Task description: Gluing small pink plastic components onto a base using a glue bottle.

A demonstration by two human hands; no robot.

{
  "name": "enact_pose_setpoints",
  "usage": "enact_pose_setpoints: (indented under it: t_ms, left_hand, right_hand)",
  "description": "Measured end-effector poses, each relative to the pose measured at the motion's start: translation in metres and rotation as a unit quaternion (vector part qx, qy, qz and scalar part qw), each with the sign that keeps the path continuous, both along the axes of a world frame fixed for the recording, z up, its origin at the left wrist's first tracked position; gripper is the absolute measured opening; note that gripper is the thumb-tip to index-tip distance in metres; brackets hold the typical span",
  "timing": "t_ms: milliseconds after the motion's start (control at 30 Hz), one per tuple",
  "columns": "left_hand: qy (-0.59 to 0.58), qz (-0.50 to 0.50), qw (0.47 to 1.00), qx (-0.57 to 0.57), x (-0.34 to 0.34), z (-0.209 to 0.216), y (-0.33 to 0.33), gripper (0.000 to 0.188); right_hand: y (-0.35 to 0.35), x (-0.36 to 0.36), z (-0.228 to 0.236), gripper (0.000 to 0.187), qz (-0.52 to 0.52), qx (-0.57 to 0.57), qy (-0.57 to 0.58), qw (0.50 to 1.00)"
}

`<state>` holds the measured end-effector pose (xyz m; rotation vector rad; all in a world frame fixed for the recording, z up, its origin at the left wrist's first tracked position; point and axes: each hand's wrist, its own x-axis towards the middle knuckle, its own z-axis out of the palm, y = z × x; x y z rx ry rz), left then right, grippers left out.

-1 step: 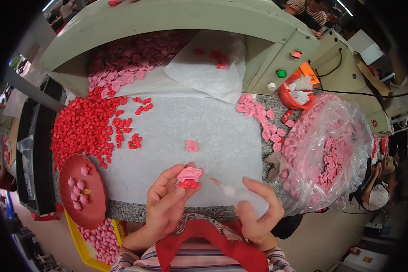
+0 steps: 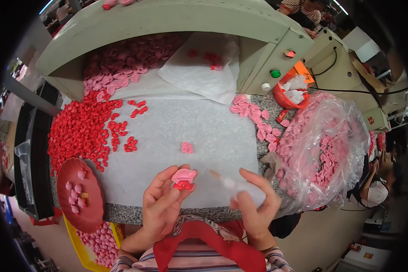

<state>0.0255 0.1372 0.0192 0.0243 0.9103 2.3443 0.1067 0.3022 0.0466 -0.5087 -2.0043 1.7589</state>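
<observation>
My left hand [image 2: 164,205] pinches a small pink moulded part [image 2: 184,175] by its edges, fingers closed round it. Along the near side of the pink part sits a glossy red double-lobed piece [image 2: 182,185]. My right hand [image 2: 261,206] is closed round a whitish squeeze bottle [image 2: 247,190] with a thin needle tip. The tip points up and left, a short gap to the right of the pink part; it is blurred. Farther up, a single loose pink piece [image 2: 187,147] lies on the white sheet [image 2: 163,122].
Red pieces [image 2: 79,131] are heaped at left, beside a red scalloped dish [image 2: 95,199] with pink balls. A yellow crate [image 2: 80,251] sits below. Pink pieces [image 2: 122,68] fill the recess of a pale green machine [image 2: 167,18]. At right stand an orange-red bowl [image 2: 281,99] and a plastic bag [image 2: 349,149] of pink pieces.
The bottle's needle tip has moved off the pink part, leaving a gap. The whole view has shifted slightly; the left hand keeps its hold.
</observation>
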Motion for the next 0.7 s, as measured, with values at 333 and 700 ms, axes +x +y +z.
enact_pose_setpoints:
  t_ms: [333,700]
  left_hand:
    - [-0.011,0.012,1.0,0.003,0.003,0.001,0.007,0.042]
    - [-0.029,0.036,0.999,0.009,-0.004,-0.011,0.003,0.042]
  right_hand:
    - [0.111,-0.134,-0.106,0.026,-0.158,0.376,-0.139,0.902]
    - [0.08,-0.087,-0.104,0.024,0.008,-0.097,-0.261,0.96]
